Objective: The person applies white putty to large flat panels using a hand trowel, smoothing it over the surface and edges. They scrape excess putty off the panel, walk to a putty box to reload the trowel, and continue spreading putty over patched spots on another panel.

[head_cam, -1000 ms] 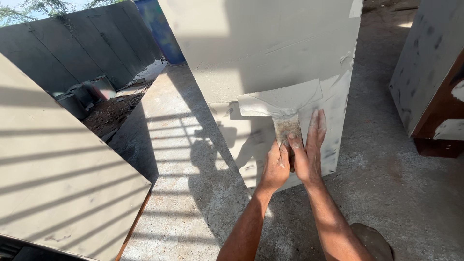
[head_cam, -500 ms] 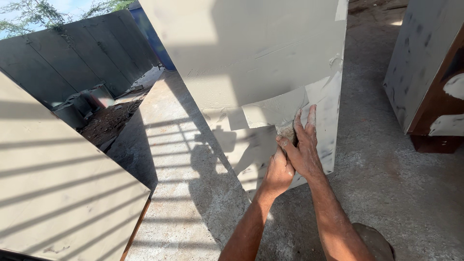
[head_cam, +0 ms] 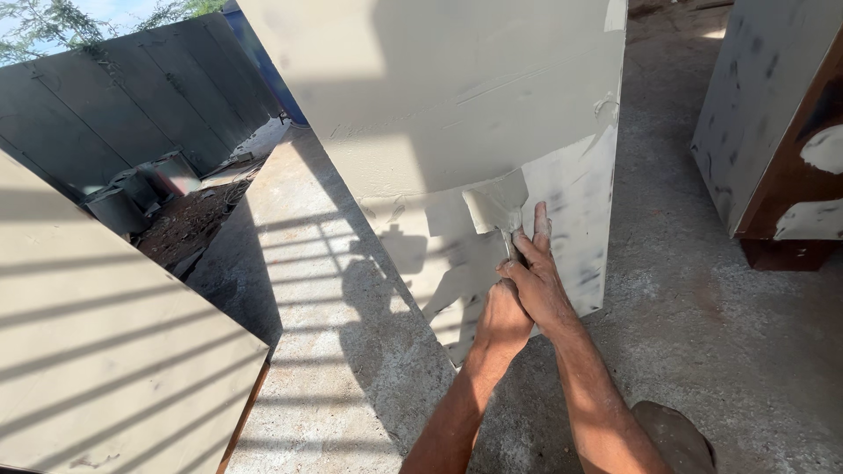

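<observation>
Putty knife (head_cam: 507, 230) pressed against the upright board (head_cam: 457, 114), at 12 o'clock from my right hand (head_cam: 537, 285) and left hand (head_cam: 502, 318), both clamped on it; tilting it could gouge wet filler.

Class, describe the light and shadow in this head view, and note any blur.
Head view: hard sunlight; striped shadows cross the floor and left panel; the hands and scraper lie in shade on the upright panel, whose top is sunlit; no blur that matters.
</observation>
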